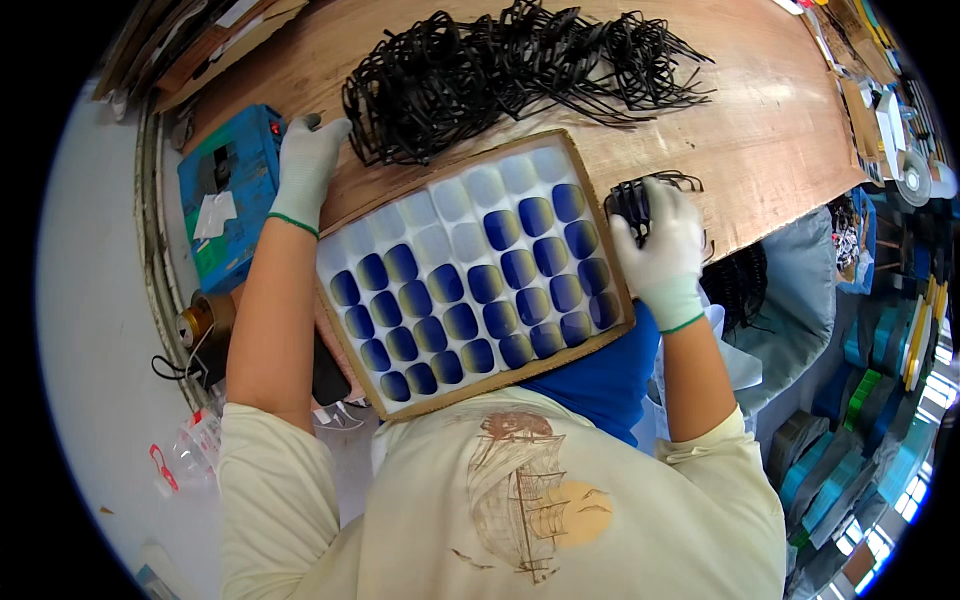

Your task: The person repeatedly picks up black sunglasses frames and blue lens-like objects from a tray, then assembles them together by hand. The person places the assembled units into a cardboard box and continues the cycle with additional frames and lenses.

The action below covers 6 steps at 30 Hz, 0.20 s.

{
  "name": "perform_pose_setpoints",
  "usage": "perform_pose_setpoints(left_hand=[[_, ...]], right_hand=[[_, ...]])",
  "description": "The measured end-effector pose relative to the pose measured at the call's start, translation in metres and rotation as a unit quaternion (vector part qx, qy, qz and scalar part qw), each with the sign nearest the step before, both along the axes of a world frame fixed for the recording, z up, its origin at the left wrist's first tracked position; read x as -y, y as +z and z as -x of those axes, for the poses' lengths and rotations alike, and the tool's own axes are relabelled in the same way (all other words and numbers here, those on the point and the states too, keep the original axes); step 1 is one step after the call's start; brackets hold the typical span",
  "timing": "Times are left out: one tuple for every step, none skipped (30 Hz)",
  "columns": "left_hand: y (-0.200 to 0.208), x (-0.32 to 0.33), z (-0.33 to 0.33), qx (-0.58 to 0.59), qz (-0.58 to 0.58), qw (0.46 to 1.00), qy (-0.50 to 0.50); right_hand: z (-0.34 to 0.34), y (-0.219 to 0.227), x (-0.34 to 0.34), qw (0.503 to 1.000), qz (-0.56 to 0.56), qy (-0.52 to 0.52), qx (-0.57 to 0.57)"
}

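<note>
My left hand (312, 160), in a white knit glove with a green cuff, is by the right end of a blue box-shaped device (228, 190). Its fingers look curled, with a small dark spot at their tips that I cannot make out. My right hand (665, 240), gloved alike, closes over a few black glasses frames (628, 205) on the wooden table's near edge. Between my hands a shallow cardboard tray (480, 396) rests tilted against my lap and the table edge. Rows of blue-to-yellow gradient lenses (484, 284) fill most of it; pale empty pockets (452, 198) run along its far side.
A big tangled heap of black glasses frames (500, 75) lies across the far table (770, 120). Flattened cardboard (215, 50) is stacked at the far left. A can (197, 322) and cable lie below the blue device. Grey sheeting (790, 300) hangs at the right.
</note>
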State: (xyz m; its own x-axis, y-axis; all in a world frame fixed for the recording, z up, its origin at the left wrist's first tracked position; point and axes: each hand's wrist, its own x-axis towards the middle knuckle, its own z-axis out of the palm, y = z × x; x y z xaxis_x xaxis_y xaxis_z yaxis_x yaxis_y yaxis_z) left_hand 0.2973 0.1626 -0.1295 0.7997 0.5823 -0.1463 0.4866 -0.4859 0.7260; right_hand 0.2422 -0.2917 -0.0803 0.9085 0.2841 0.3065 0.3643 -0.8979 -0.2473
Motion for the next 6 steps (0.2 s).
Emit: perform_pose_setpoints(left_hand=[[0.000,0.004,0.003,0.021,0.017,1.000,0.012],[0.018,0.024,0.001,-0.022,0.132,0.990,0.043],[0.022,0.025,0.002,-0.036,0.226,0.973,0.028],[0.023,0.028,0.004,-0.050,0.317,0.947,0.012],[0.019,0.029,0.004,-0.065,0.405,0.912,-0.005],[0.020,0.031,0.002,-0.062,0.407,0.911,-0.009]], right_hand=[[0.003,0.001,-0.021,0.996,-0.047,0.059,-0.044],[0.008,-0.006,-0.043,0.988,-0.077,0.121,-0.055],[0.013,0.000,-0.069,0.979,-0.066,0.170,-0.088],[0.016,-0.004,-0.090,0.971,-0.032,0.188,-0.142],[0.018,-0.006,-0.108,0.969,0.038,0.167,-0.178],[0.015,-0.009,-0.121,0.951,0.121,0.132,-0.253]])
